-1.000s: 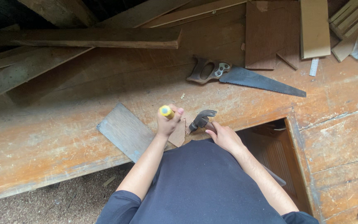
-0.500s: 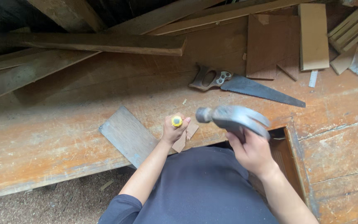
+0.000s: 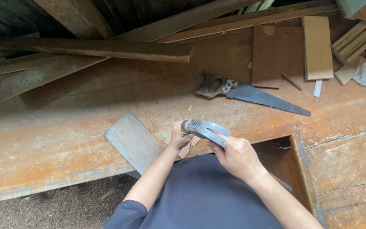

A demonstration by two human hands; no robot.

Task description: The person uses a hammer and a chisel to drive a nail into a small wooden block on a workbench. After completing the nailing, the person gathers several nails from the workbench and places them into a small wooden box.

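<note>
With my right hand (image 3: 238, 157) gripping the hammer (image 3: 204, 129) just over the yellow-handled chisel in my left hand (image 3: 178, 136) at the bench's near edge, I reckon an off-centre blow would bruise those fingers.

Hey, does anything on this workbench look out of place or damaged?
The grey board lies askew, one corner overhanging the bench edge. The handsaw lies loose among wood offcuts. Otherwise nothing stands out.
</note>
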